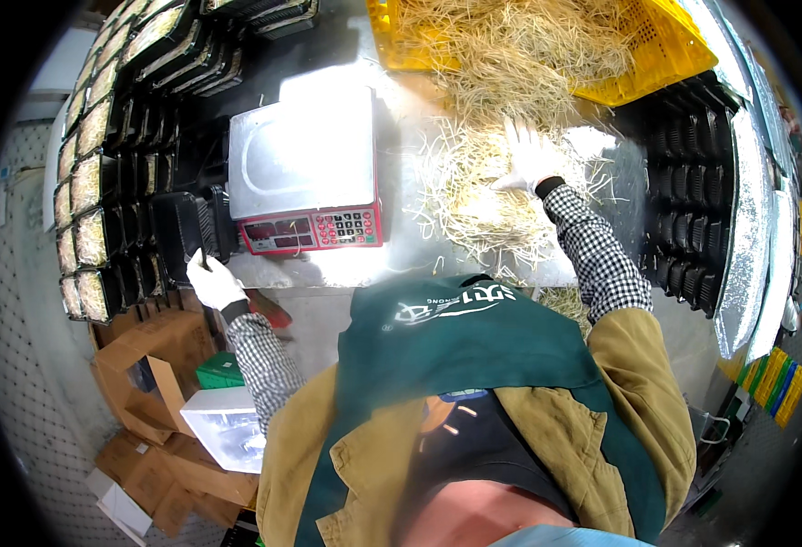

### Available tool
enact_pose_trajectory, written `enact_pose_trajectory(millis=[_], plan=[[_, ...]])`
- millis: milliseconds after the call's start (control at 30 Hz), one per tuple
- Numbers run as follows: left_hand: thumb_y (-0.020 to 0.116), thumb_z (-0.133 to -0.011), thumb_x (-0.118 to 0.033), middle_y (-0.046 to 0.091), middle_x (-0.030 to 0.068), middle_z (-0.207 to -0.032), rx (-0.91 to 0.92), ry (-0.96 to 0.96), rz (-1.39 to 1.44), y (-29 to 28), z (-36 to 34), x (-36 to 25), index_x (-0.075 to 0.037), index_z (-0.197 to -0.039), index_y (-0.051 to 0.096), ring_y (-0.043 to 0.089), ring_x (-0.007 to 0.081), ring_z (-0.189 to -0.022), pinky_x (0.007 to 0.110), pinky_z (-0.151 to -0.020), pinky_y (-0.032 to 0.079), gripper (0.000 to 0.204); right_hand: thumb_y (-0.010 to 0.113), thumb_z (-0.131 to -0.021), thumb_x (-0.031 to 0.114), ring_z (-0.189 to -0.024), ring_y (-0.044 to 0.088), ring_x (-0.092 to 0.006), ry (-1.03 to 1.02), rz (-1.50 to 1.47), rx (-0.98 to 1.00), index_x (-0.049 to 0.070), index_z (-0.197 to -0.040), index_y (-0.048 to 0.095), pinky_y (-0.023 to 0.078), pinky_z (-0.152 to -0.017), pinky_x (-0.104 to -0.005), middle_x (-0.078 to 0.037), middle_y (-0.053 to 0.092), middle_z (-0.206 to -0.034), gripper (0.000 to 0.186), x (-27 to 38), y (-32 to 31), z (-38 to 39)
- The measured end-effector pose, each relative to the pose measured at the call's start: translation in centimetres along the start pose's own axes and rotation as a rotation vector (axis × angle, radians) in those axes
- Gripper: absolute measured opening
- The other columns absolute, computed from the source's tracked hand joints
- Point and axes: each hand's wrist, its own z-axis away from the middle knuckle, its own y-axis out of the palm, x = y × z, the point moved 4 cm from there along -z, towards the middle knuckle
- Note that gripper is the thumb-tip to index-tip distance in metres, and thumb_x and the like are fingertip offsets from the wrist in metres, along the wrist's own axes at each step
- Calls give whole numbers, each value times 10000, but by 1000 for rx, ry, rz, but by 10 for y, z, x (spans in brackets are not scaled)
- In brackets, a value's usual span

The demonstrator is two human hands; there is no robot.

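Note:
My left hand (215, 281) wears a white glove and grips the near edge of a black plastic tray (175, 223) left of a red digital scale with a silver pan (302, 162). My right hand (526, 157), also gloved, lies with fingers spread on a loose pile of thin pale stems (478, 210), perhaps sprouts or mushrooms, on the metal table (401, 266). Just beyond it, more of the stems spill from a yellow perforated crate (647, 59) at the back right.
Stacked black trays holding pale contents (95, 182) line the left side. Nested black trays (683, 182) stand at the right, beside silvery sheets (738, 237). Cardboard boxes (136, 365), a green box (220, 369) and a white foam box (223, 428) sit below at the left.

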Motion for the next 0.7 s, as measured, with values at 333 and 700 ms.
enact_pose_trajectory(millis=[333, 700], plan=[[668, -797, 17, 693, 69, -995, 229, 637, 372, 16, 41, -151, -109, -1064, 672, 668, 257, -926, 354, -830, 534, 296, 784, -654, 348, -1066, 611, -388, 3, -367, 190, 40, -1537, 115, 518, -910, -404, -271, 607, -1152, 1150, -41, -24, -46], [684, -889, -183, 479, 229, -1425, 219, 232, 234, 53, 4, -124, 37, -1448, 373, 475, 327, -1312, 382, -1113, 344, 676, 837, -598, 444, -1212, 538, -370, -46, -276, 180, 33, -1515, 213, 446, -1027, -448, -250, 558, -1285, 1183, -34, 12, -42]])
